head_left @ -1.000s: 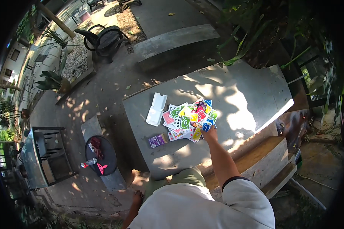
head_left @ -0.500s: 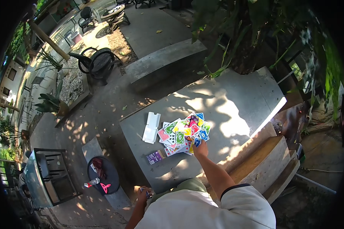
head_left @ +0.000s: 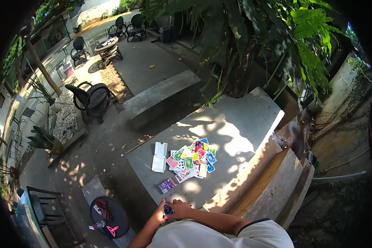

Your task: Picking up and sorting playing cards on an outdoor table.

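Note:
Close to my body, at the table's near edge, my left hand [head_left: 158, 213] is closed around a few playing cards [head_left: 168, 209], with a dark blue one showing on top. My right hand [head_left: 181, 209] meets it from the other side, its fingers curled against the same cards. Beyond them lies a loose, spread heap of colourful playing cards [head_left: 189, 163], green, red, yellow, blue and white. Left of the heap rests an open white plastic case [head_left: 159, 157]. A purple card box [head_left: 166, 185] lies nearer to me.
The grey stone table [head_left: 244, 111] carries sun patches and leaf shadows. A round dark stool [head_left: 93, 215] at lower left holds a pink item [head_left: 112, 230] and a dark red one [head_left: 103, 208]. Curved stone benches [head_left: 163, 93] flank the table; leafy plants [head_left: 235, 45] hang over its far end.
My right hand has left the card heap and come back to my left hand near my lap. My left hand has risen slightly with its cards. The view has shifted too.

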Motion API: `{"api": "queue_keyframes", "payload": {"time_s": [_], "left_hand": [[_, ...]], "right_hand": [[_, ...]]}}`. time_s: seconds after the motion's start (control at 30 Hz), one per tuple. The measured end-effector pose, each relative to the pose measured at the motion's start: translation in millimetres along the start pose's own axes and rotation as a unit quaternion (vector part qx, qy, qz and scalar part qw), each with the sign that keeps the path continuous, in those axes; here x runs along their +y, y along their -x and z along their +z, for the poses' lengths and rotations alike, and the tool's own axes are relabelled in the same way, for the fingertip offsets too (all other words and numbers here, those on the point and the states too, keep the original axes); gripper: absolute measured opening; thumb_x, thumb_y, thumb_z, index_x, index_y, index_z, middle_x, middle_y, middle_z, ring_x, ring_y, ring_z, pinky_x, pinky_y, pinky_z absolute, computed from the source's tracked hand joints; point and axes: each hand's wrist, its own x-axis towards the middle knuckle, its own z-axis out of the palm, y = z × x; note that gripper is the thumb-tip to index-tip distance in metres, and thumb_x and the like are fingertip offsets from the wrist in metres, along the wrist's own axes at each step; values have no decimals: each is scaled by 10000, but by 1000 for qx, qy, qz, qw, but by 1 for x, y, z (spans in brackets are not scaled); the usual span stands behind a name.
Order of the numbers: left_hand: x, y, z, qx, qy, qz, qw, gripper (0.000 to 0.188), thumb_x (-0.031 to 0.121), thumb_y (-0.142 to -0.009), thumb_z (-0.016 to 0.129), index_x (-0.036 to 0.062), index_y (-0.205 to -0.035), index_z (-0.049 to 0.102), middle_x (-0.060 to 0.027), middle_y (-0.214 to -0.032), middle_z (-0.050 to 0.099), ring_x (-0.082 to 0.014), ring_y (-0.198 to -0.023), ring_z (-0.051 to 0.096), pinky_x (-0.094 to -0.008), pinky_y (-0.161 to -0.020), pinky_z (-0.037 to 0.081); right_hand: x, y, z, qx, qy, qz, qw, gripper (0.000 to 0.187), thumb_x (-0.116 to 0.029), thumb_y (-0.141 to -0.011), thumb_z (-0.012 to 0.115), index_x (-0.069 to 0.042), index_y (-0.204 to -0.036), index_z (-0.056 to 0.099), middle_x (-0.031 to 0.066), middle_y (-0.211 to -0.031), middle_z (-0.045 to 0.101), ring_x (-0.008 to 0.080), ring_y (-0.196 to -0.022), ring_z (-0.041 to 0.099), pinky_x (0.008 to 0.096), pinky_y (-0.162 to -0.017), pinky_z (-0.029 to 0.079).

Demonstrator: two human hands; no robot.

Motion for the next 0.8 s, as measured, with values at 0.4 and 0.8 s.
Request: {"api": "queue_keyframes", "payload": {"time_s": [0.4, 0.8], "left_hand": [[8, 15, -45, -170, 127, -35, 977, 491, 495, -944, 359, 95, -1197, 488, -166, -1035, 584, -355, -909, 606, -550, -779, 504], [-24, 14, -77, -53, 200, -43, 977, 490, 541, -926, 370, 167, -1219, 490, -141, -1003, 608, -320, -874, 622, -431, -725, 521]], "right_hand": [[28, -28, 5, 8, -104, -96, 990, 716, -610, -703, 659, -74, -1155, 512, 172, -1117, 524, 363, -1059, 500, 434, -909, 414], [189, -108, -110, 150, 128, 226, 954, 750, -437, -656, 767, -84, -1230, 438, 148, -1237, 439, 329, -1167, 452, 478, -884, 455]]}}
